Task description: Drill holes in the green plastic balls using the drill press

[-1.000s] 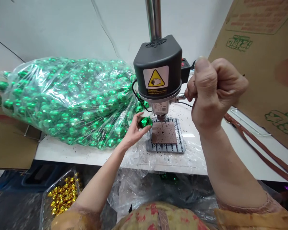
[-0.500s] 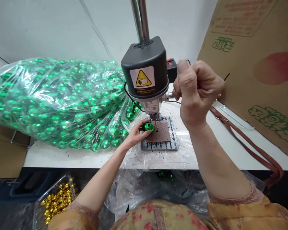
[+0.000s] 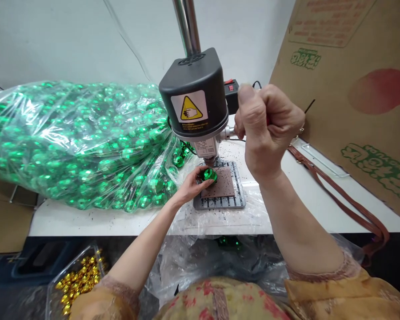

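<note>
A small bench drill press (image 3: 195,104) with a black head and a yellow warning label stands on a white table (image 3: 86,218). My left hand (image 3: 190,186) pinches a shiny green faceted ball (image 3: 208,174) and holds it on the brown pad of the drill's slotted base plate (image 3: 231,202), right under the bit. My right hand (image 3: 266,129) is a fist wrapped round the drill's feed lever at the head's right side; the lever itself is mostly hidden.
A big clear plastic bag (image 3: 73,142) full of green balls lies on the table's left. A cardboard box (image 3: 353,89) leans at the right, with a brown strap (image 3: 340,195) in front. A clear tray of gold balls (image 3: 76,280) sits below left. Plastic sheeting hangs off the table edge.
My left hand carried the green ball from beside the base plate onto the pad under the bit. The drill head has come lower toward it, my right fist staying on the lever.
</note>
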Tool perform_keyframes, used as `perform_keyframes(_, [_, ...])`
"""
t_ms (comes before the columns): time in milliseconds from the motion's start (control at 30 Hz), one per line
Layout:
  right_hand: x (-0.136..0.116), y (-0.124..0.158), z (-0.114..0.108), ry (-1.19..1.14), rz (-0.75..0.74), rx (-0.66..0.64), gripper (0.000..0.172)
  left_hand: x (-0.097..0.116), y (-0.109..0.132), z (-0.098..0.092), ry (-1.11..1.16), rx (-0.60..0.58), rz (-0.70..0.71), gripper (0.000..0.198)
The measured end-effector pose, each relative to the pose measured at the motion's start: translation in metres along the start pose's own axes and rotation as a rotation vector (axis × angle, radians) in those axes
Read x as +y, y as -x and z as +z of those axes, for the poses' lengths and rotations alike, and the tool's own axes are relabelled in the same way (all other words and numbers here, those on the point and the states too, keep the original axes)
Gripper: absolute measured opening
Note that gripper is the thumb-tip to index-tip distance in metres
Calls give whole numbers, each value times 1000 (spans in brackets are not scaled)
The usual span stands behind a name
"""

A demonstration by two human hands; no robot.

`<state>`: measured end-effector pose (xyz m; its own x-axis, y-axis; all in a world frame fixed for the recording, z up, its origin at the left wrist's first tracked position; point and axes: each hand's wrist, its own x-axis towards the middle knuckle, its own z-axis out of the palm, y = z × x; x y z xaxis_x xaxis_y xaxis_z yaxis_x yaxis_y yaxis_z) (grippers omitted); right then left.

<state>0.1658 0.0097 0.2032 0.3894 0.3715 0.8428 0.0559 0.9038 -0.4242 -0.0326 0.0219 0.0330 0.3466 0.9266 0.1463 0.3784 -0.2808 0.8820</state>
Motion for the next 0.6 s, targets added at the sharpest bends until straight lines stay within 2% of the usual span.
perform_keyframes(167, [-1, 0, 0, 64, 18, -24, 55, 2, -1, 11, -66, 78, 10, 51])
perform_keyframes(367, [-1, -1, 0, 12, -3, -5, 56, -1, 5, 32, -77, 224, 36, 55])
perform_keyframes(600, [-2, -1, -1, 26, 40, -13, 58, -1, 10, 41, 28, 203, 62, 55])
